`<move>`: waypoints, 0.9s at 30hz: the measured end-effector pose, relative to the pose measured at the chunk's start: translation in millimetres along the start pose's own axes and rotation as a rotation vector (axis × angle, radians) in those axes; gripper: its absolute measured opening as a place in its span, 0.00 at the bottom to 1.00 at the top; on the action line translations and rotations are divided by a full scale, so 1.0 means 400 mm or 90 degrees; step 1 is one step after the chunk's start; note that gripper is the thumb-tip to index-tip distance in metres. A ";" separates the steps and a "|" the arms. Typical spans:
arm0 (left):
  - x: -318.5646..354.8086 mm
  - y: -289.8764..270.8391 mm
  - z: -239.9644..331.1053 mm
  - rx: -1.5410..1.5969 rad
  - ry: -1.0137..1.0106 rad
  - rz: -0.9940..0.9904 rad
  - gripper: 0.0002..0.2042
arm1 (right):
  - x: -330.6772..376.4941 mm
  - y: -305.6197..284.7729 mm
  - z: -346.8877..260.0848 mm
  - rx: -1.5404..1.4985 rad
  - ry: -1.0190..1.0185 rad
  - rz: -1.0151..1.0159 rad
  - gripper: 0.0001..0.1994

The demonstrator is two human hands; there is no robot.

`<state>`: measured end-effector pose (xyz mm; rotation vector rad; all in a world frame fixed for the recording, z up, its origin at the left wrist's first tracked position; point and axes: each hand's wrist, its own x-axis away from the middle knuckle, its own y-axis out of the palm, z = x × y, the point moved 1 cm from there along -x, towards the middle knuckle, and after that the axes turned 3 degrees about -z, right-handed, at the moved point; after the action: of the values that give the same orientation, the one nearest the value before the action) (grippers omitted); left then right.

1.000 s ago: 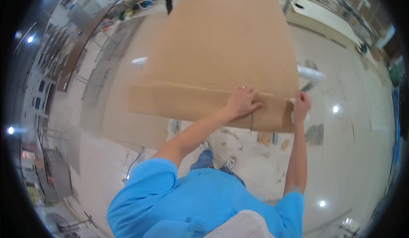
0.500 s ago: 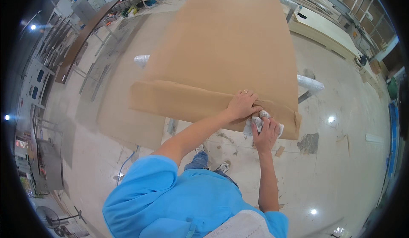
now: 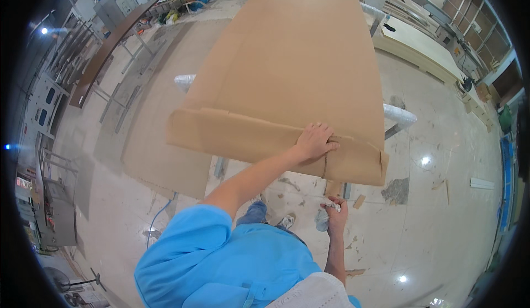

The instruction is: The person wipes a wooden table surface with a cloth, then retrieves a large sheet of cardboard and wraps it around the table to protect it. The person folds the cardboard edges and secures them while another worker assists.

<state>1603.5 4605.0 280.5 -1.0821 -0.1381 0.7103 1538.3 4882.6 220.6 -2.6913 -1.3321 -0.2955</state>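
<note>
A long panel covered with brown paper (image 3: 298, 54) stretches away in front of me. Its near end has a folded paper flap (image 3: 237, 134) hanging over the edge. My left hand (image 3: 316, 141) lies on this fold, right of the middle, with its thumb apart from the fingers. A thin dark line runs down the flap just beside that thumb. Below the panel's edge, my right hand (image 3: 337, 215) is closed around a crumpled whitish-grey rag (image 3: 322, 219), apart from the paper. Part of the rag is hidden by the fingers.
Plastic-wrapped support bars (image 3: 400, 116) stick out from under the panel. Left stands a narrow brown board (image 3: 105, 48) on metal legs; a pale slab stack (image 3: 419, 48) is at the far right. A blue hose (image 3: 160, 214) and scraps lie on the floor.
My right hand has drawn back from the flap toward my body, taking the rag with it. My left hand stays on the fold, only slightly shifted.
</note>
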 end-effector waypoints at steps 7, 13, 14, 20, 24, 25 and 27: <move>-0.015 0.042 0.027 -0.065 0.077 0.020 0.18 | -0.108 0.077 -0.063 0.181 -0.133 0.101 0.07; -0.024 0.051 0.039 -0.120 0.041 0.015 0.21 | -0.152 0.117 -0.103 0.274 -0.086 0.139 0.09; -0.030 0.047 0.045 -0.103 0.029 -0.016 0.22 | -0.152 0.116 -0.105 0.284 -0.082 0.140 0.09; -0.085 -0.024 0.077 0.125 -0.113 -0.249 0.27 | -0.160 0.114 -0.124 0.357 -0.132 0.116 0.10; -0.098 -0.047 0.081 0.113 -0.138 -0.307 0.28 | -0.167 0.125 -0.128 0.323 -0.107 0.086 0.11; -0.095 -0.039 0.076 0.137 -0.248 -0.330 0.28 | -0.165 0.125 -0.126 0.311 -0.118 0.074 0.12; -0.085 -0.016 0.065 -0.018 -0.212 -0.268 0.25 | -0.148 0.119 -0.113 0.282 -0.111 0.044 0.12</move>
<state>1568.7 4602.9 306.4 -0.9144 -0.6437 0.5010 1535.7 4799.3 250.0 -2.4180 -1.1732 0.2223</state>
